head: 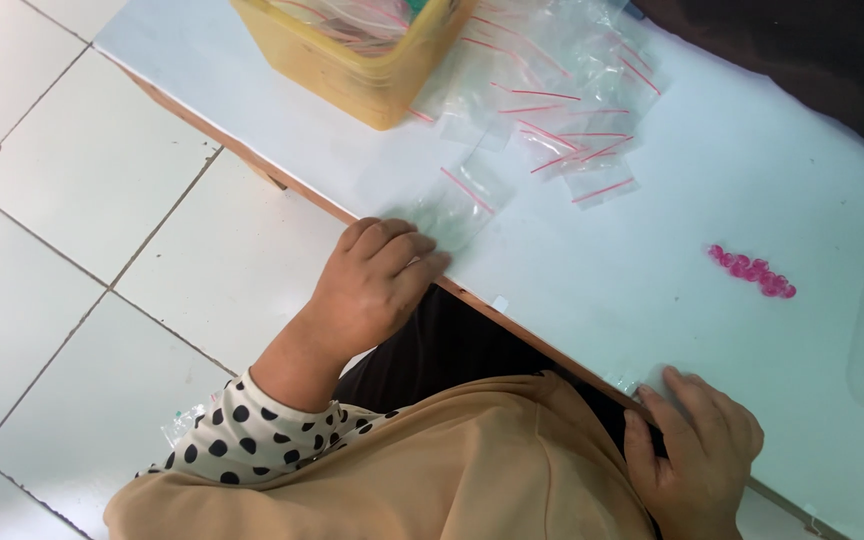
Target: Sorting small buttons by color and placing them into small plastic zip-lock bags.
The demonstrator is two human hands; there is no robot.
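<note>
A: Nearest the camera: tan top (432,470), then a polka-dot sleeve (252,440). Left hand?

B: Left hand (377,285) is at the table edge, fingers curled loosely, tips pressing down on a small clear bag (452,205) with a red zip strip. Resting on it, not pinching it.

A: Right hand?

B: Right hand (697,460) lies flat-ish on the table's near edge, fingers half bent. Something clear may sit under the fingertips; can't tell if it holds anything.

A: Where's the bag exactly?

B: On the white table (752,170), just beside the near edge, partly under the left fingertips. More of the same bags (572,120) are heaped beyond it, touching a yellow bin (352,70) that has more inside.

A: Handling?

B: Probably very light, thin, floppy, slick on that smooth top, so it slides rather than lifts. Best grip looks like the stiffer zip strip or a corner, pinched.

A: Anything else?

B: Row of pink beads (752,272) well right of the bag, apart from both hands. White tiled floor (82,200) below.
</note>
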